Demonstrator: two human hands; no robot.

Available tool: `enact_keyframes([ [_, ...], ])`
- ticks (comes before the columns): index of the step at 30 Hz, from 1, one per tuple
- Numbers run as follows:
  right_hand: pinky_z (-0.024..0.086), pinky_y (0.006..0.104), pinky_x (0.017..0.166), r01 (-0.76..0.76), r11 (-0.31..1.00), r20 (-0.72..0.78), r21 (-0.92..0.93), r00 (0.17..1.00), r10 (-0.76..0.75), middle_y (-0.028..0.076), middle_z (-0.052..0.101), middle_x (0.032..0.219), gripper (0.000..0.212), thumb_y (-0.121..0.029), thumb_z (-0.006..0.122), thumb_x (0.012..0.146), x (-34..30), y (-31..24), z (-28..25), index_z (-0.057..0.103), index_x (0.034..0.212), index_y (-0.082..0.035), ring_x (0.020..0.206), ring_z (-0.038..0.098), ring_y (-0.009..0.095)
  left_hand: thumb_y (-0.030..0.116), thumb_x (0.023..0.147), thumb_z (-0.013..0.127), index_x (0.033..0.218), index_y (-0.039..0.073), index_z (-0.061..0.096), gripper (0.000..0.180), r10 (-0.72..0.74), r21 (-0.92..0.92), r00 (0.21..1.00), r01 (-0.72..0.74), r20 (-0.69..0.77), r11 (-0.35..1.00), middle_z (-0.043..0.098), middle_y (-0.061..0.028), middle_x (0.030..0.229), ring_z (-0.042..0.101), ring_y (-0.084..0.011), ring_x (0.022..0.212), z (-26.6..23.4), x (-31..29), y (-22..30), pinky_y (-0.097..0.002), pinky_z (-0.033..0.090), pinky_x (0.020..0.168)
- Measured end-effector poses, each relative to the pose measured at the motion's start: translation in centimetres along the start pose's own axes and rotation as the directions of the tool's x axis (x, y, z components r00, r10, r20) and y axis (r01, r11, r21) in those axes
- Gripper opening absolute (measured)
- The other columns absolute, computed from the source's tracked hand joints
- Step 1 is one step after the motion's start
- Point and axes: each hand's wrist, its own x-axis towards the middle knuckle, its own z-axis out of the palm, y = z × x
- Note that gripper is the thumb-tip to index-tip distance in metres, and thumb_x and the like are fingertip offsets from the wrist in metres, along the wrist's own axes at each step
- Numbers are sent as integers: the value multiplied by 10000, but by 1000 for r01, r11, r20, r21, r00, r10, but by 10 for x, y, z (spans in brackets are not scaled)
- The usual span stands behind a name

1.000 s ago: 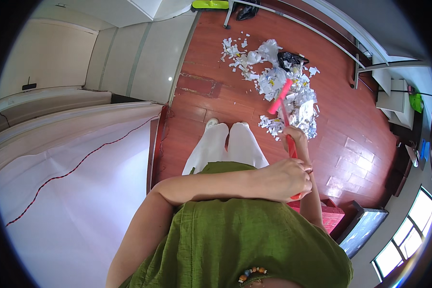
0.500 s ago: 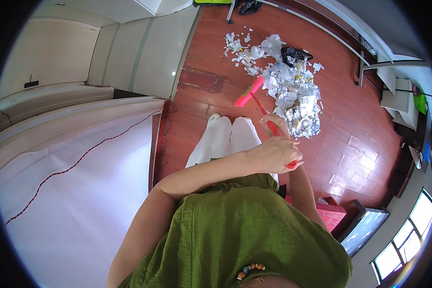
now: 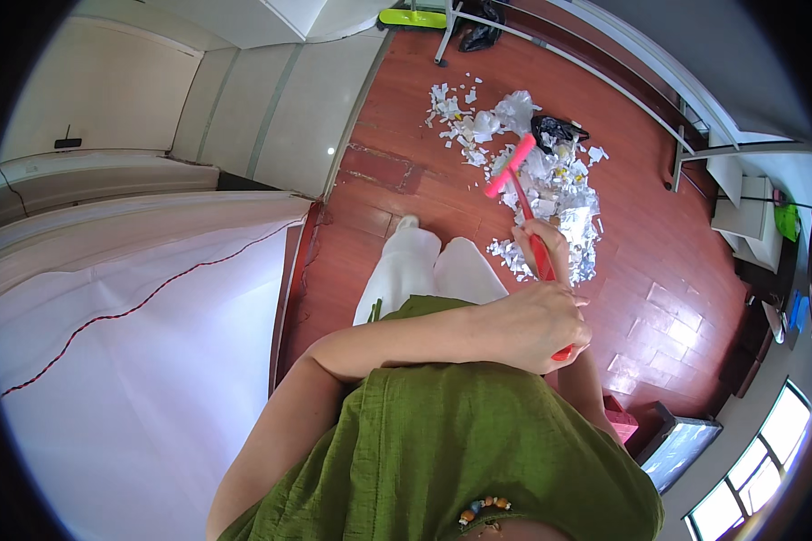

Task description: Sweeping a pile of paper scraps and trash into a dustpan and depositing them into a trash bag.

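Observation:
Both my hands are on a broom (image 3: 530, 209) with a red handle and a pink head. My left hand (image 3: 543, 326) is closed round the handle near its butt end, with that arm crossing in front of my body. Farther along the handle, my right hand (image 3: 543, 245) grips it too. The pink head is over the left side of a heap of litter (image 3: 573, 194) on the floor. White paper scraps, clear plastic bags and a black plastic bag (image 3: 558, 132) make up the heap. Smaller scraps (image 3: 447, 108) lie scattered to its far left.
A white-covered surface (image 3: 144, 361) with a red and black cord is on my left. Beyond the heap, a white metal frame (image 3: 586, 68) runs across, near a yellow-green broom head (image 3: 412, 18) and another black bag (image 3: 483, 29). White drawers (image 3: 749, 221) stand at right.
The broom and both hands have shifted to the right. Its pink head has come from the bare floor left of the heap to over the heap's left side. The view has tilted slightly.

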Motion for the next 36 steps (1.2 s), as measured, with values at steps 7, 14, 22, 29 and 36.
enact_keyframes([
  [7,478,320,587,167,927,-88,335,985,-146,112,601,718,184,-33,735,764,100,-1,83,555,736,-7,632,594,241,73,665,658,603,40,582,103,-146,156,983,128,114,979,620,-159,670,643,-349,873,-53,12,-52,-425,489,807],
  [14,500,295,898,308,764,-343,567,932,-121,133,587,1064,387,7,702,785,221,29,192,487,1106,-6,1035,601,191,108,763,661,585,19,507,252,-264,332,962,273,-72,903,560,-151,606,658,-332,922,-150,56,-160,-406,504,694],
  [22,391,414,1055,183,128,-191,975,980,55,179,456,1243,409,-239,459,953,284,41,194,436,1251,40,1245,450,292,150,853,637,598,6,481,332,-251,289,964,267,-93,919,589,-187,675,617,-359,1062,-207,86,-261,-443,513,712],
  [29,485,274,777,-263,958,81,118,964,254,104,632,933,306,-93,681,812,242,98,100,607,1104,-37,895,622,170,190,875,616,624,32,491,321,-67,5,993,67,93,998,616,-188,718,621,-368,1033,-167,136,-218,-442,500,809],
  [36,473,300,618,-197,978,-302,73,930,210,87,619,722,225,-66,764,755,206,81,9,627,928,-24,640,584,179,164,848,612,627,25,498,285,-32,-193,992,54,119,980,545,-179,628,610,-358,741,-149,176,-189,-417,505,800],
])
